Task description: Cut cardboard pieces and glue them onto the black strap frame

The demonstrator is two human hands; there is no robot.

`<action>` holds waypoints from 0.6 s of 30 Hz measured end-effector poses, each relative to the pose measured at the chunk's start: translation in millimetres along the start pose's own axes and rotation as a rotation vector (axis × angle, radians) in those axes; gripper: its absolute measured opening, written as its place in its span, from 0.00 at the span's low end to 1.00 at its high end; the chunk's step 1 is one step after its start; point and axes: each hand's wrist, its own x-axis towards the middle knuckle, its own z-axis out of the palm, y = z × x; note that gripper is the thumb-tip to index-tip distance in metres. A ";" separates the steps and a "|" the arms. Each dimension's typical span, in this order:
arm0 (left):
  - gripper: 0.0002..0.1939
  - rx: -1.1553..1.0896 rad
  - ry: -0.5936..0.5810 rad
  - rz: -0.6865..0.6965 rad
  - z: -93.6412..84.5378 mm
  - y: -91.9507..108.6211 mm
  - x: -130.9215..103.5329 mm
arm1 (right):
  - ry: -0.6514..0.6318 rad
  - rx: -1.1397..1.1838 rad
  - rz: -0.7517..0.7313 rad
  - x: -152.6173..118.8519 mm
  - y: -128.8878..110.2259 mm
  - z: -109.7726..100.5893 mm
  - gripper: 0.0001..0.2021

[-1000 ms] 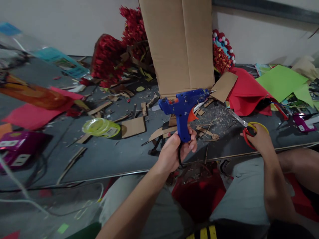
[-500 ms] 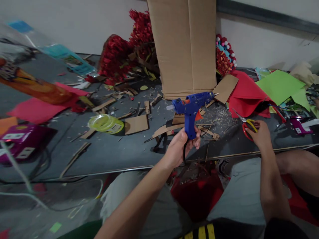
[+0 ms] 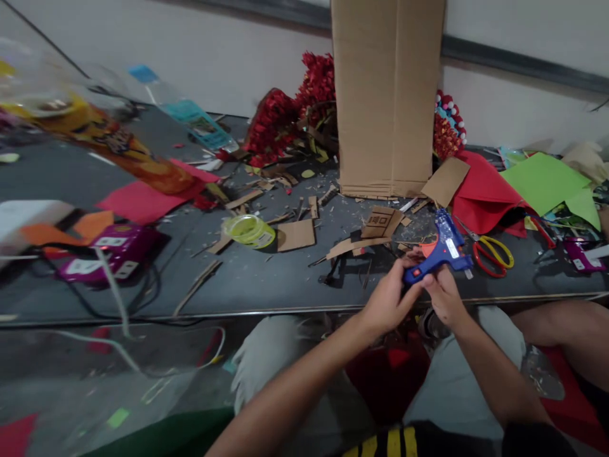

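The left hand [image 3: 391, 297] is closed around the handle of the blue glue gun [image 3: 440, 251], fingers curled over it. The right hand [image 3: 445, 298] touches the gun's lower side; its fingers are partly hidden, so I cannot tell how tightly they close.

The gun is held over the front part of the dark table [image 3: 285, 285], its nozzle pointing roughly to twelve o'clock and its handle to eight. Its blue plastic body is speckled with pale marks near the front and carries a white label. The trigger is orange, a small red switch shows on the handle, and a translucent stick juts from the rear at four o'clock.

From the gun, open scissors [image 3: 492, 255] with red and yellow handles lie at three o'clock, red paper [image 3: 483, 197] at one to two, a printed cardboard scrap [image 3: 380, 222] at ten, a tall cardboard panel [image 3: 390, 101] at eleven, and a yellow-green jar [image 3: 251, 230] at nine.
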 end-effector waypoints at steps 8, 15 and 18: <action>0.06 0.309 0.324 0.562 -33.4 11.0 8.0 | 0.392 0.312 0.138 11.9 -20.2 -9.1 0.18; 0.13 0.686 0.467 -0.312 -153.3 -53.8 22.6 | 0.497 0.415 0.220 36.3 -14.8 -32.4 0.18; 0.20 0.754 0.230 -0.496 -166.4 -84.7 23.5 | 0.460 0.402 0.305 36.5 -6.7 -32.6 0.19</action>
